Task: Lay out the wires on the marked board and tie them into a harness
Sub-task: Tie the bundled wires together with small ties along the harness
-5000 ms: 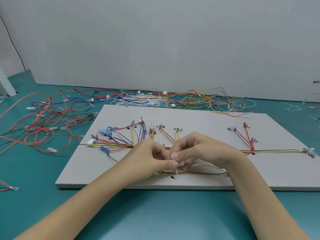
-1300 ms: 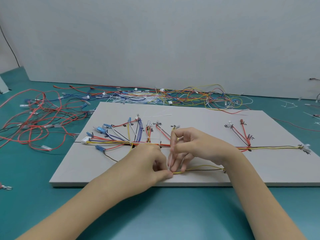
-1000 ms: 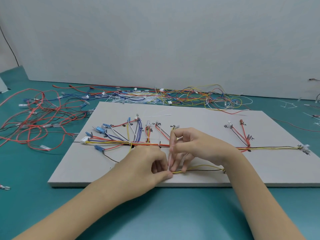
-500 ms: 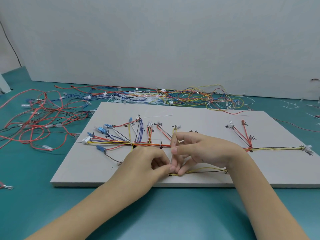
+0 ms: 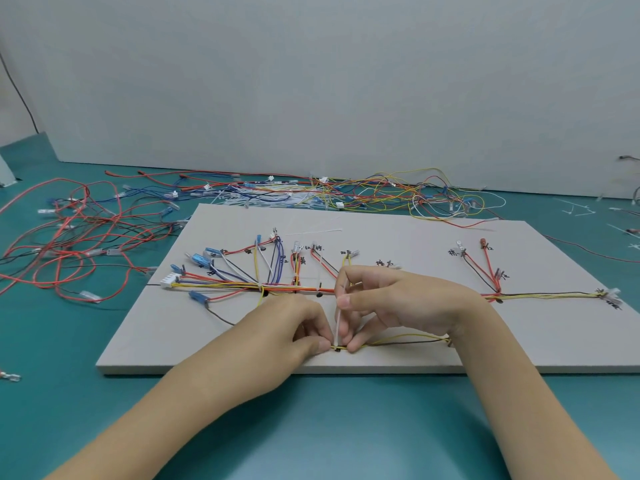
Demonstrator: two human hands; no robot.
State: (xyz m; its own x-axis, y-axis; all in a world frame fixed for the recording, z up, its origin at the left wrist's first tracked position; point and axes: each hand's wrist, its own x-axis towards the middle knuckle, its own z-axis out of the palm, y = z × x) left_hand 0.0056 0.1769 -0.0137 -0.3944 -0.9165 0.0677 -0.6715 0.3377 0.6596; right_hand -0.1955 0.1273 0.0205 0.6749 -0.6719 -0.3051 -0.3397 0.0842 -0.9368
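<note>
Pinching a white cable tie [image 5: 337, 317] between thumb and forefinger, the right hand [image 5: 398, 303] holds the strip upright near the front edge of the marked board [image 5: 398, 233], its other fingers curled down toward the wires below. The left hand [image 5: 287, 327] sits just beside it — fingers curled, thumb and fingertip pressed at the foot of the tie, where it meets a thin yellow-and-black wire pair [image 5: 405, 339] running rightward along the board's front edge. The two hands are close together, almost touching at the tie.

Behind them the wire harness [image 5: 242, 285] lies across the middle of the board: a bundled trunk runs from a white connector [image 5: 170, 280] near the left edge to another terminal [image 5: 609, 294] near the right edge, with branches fanning toward the back beside handwritten labels. The board rests on a teal desk [image 5: 311, 427]. Loose red wires [image 5: 69, 244] sprawl off the board's left edge — more tangled mixed wires [image 5: 363, 195] lie along its back edge.
</note>
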